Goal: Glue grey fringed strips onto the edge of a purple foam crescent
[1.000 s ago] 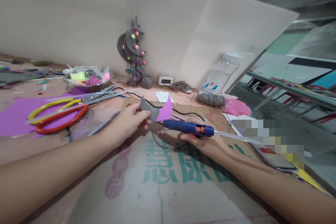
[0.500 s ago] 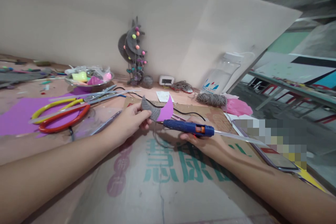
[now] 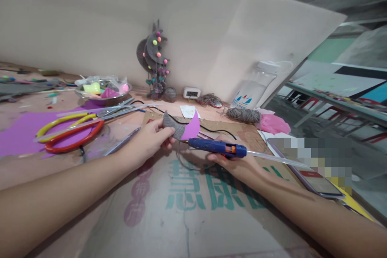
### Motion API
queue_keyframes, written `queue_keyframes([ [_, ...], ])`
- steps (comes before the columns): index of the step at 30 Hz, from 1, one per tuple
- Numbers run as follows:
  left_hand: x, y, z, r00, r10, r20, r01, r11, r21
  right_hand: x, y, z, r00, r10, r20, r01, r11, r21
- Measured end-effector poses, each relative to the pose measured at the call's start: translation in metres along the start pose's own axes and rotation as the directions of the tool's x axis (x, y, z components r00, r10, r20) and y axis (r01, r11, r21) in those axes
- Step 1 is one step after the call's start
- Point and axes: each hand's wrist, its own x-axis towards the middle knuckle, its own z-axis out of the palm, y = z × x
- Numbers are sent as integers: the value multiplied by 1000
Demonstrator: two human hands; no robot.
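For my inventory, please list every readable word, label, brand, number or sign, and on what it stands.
"特产": reddish circles on cardboard.
"LOOK": clear bottle; preceding letters unclear.
Large green characters, same cardboard: cannot read surely.
White digital display, paper slip, phone: too small or blurred.
Blue glue gun: none readable.

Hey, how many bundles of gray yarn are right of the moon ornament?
3: a ball beside the ornament, a loose tangle right of the white device, and a skein in front of the bottle. More could be hidden.
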Motion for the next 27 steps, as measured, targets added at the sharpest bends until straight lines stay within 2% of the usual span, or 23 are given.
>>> queue_keyframes([
  [4,0,1,0,1000,-6,2,6,1000,6,0,6,-1,1000,2,-27,-4,997,-75],
  [10,0,1,0,1000,-2,3,2,1000,-6,-3,13,-2,997,56,-45,-60,993,-101],
  [15,0,3,2,1000,-11,-10,10,1000,-13,-3,13,-2,998,59,-15,-60,995,-80],
  [27,-2,4,2,1000,-15,-19,15,1000,14,-3,11,-4,997,53,-63,-63,983,-170],
])
